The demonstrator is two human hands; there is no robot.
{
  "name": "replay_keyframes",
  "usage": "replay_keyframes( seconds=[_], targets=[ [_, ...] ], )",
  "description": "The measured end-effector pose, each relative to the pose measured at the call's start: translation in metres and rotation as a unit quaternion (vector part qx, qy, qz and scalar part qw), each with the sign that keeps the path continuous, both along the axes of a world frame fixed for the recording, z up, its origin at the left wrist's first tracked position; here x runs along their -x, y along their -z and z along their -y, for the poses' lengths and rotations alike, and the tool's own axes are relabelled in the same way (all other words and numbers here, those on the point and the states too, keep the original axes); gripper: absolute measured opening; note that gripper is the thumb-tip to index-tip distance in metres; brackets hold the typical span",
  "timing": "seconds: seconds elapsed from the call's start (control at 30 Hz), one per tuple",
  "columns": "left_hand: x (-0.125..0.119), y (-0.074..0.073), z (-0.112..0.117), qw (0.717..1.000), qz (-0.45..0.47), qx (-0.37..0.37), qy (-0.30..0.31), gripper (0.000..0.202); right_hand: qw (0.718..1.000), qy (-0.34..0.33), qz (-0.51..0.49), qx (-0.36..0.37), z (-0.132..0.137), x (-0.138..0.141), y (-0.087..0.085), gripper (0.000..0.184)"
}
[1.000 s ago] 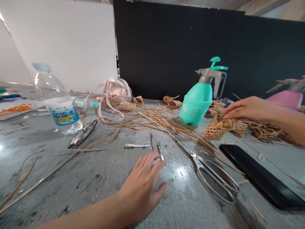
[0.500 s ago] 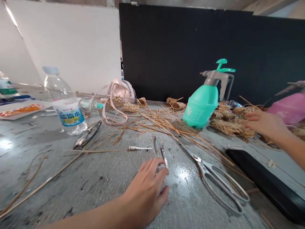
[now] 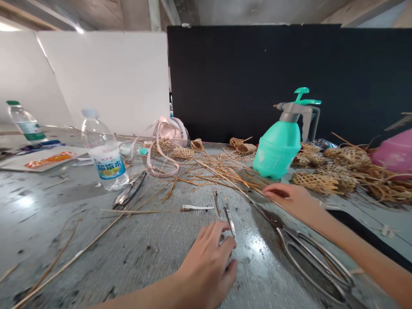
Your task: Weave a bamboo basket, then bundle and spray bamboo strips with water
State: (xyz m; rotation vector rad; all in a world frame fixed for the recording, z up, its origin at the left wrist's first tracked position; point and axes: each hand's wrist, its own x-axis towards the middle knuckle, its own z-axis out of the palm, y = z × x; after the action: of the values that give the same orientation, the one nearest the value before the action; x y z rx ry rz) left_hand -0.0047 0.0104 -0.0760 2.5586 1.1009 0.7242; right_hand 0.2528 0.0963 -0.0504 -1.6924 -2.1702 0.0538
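My left hand (image 3: 209, 259) rests on the grey table, fingers loosely bent and apart, holding nothing. Its fingertips lie beside a slim silver hair clip (image 3: 230, 221). Just beyond are a second metal clip (image 3: 216, 201) and a white clip (image 3: 197, 207). My right hand (image 3: 294, 201) hovers at the right end of a spread of thin brown plant strips (image 3: 222, 169), its fingers stretched leftward with a gap at the thumb. Whether its fingertips touch a strip, I cannot tell. Below it lie large metal scissors (image 3: 291, 240), blades pointing away.
A green spray bottle (image 3: 277, 148) stands behind my right hand, near woven strip pieces (image 3: 315, 182) and a pink bottle (image 3: 394, 152). A black long case (image 3: 354, 227) lies under my right forearm. Leftward are a water bottle (image 3: 106, 159), dark-handled pliers-like tool (image 3: 130, 191) and pink bag (image 3: 170, 131).
My right hand has come left and nearer, from the woven pieces to the strips by the scissors. My left hand stays by the clip. The view has tilted up and turned slightly left.
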Motion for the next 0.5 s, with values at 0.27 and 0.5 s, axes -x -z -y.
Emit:
replay_keyframes(
  seconds=[0.27, 0.5],
  targets=[
    [0.001, 0.008, -0.003, 0.999, -0.028, -0.027, -0.007, 0.016, 0.994, 0.076, 0.057, -0.05, -0.09, 0.09, 0.022, 0.046],
    [-0.004, 0.011, -0.013, 0.994, -0.103, 0.034, 0.019, 0.018, 0.994, 0.093, 0.025, 0.053, -0.169, 0.064, 0.021, 0.041]
  ],
)
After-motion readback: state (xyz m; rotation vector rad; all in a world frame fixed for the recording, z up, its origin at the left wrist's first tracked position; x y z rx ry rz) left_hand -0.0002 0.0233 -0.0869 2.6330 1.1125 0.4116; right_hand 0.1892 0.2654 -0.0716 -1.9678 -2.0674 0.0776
